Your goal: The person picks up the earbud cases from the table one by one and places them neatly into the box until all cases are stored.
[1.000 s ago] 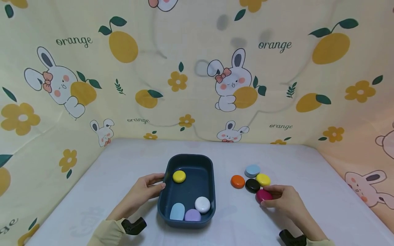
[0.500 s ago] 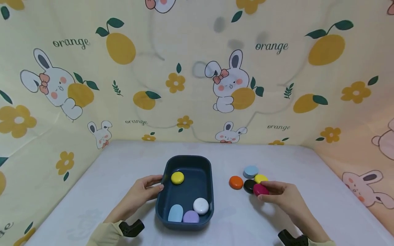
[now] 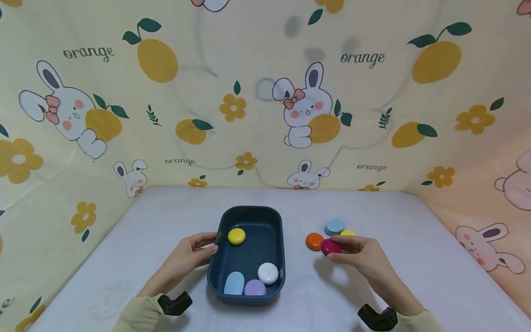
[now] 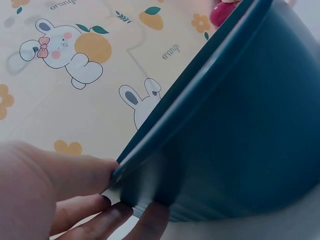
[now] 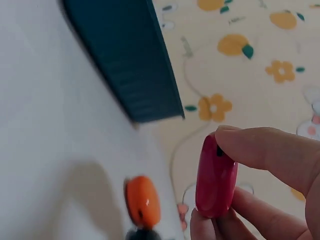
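Observation:
My right hand [image 3: 365, 258] pinches a glossy magenta disc [image 3: 330, 247] between thumb and fingers, raised over the white table. In the right wrist view the magenta disc [image 5: 216, 180] shows its rounded edge. Beyond it lie an orange disc [image 3: 314, 241], a light blue disc [image 3: 334, 226] and a partly hidden yellow disc [image 3: 347, 233]. A dark blue rectangular box [image 3: 265, 216] stands mid-table. My left hand [image 3: 188, 256] rests against its left side, fingertips touching the outer wall and rim. Inside are a yellow disc [image 3: 236, 236], a white disc [image 3: 268, 274], a purple piece [image 3: 255, 287] and a light blue arch-shaped piece [image 3: 234, 283].
A dark blurred piece [image 5: 142, 234] sits beside the orange disc in the right wrist view. Behind the white table [image 3: 186, 203] hangs a cream cloth [image 3: 199, 92] printed with rabbits and oranges. Each wrist wears a black device [image 3: 175, 304].
My right hand has lifted the magenta disc off the table and carried it left towards the box, now overlapping the spot of the black disc. My left hand stays at the box.

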A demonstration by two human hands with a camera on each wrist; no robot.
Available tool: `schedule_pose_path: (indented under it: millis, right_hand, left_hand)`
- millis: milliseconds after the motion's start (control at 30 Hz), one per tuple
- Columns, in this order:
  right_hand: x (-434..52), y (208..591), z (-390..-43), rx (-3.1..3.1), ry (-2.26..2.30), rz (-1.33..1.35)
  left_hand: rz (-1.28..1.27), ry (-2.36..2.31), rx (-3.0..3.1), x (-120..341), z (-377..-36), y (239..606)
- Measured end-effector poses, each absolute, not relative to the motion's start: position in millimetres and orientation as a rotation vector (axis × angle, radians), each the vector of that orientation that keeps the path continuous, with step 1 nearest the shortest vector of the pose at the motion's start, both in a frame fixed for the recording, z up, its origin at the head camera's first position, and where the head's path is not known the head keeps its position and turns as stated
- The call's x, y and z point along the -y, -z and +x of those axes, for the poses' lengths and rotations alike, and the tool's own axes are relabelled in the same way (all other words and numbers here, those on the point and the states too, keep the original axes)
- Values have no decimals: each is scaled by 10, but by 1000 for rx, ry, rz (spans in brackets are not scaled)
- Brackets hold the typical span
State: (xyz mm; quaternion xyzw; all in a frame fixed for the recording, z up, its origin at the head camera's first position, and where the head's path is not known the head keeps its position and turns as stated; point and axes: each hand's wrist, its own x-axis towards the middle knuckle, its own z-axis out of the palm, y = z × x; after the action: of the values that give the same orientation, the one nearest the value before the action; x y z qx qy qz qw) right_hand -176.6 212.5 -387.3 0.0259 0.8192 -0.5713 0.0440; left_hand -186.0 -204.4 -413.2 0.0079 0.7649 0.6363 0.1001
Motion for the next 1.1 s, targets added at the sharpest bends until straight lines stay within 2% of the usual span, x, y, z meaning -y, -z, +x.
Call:
schedule_pose_path:
  millis: [433, 700, 1100]
  right_hand:
    - [-1592, 3590, -1858, -2381, 1882, -78]
    - [-1153, 3671, -1885, -2284, 1866, -150]
    - [-804, 3817, -1876, -2288, 1768, -374]
  left_hand:
    - [-20, -1872, -2272, 2015, -1862, 4129]
    - [-24, -1868, -2295, 2035, -1846, 4125]
    - [-1, -1877, -2282, 2038, -1849, 4135]
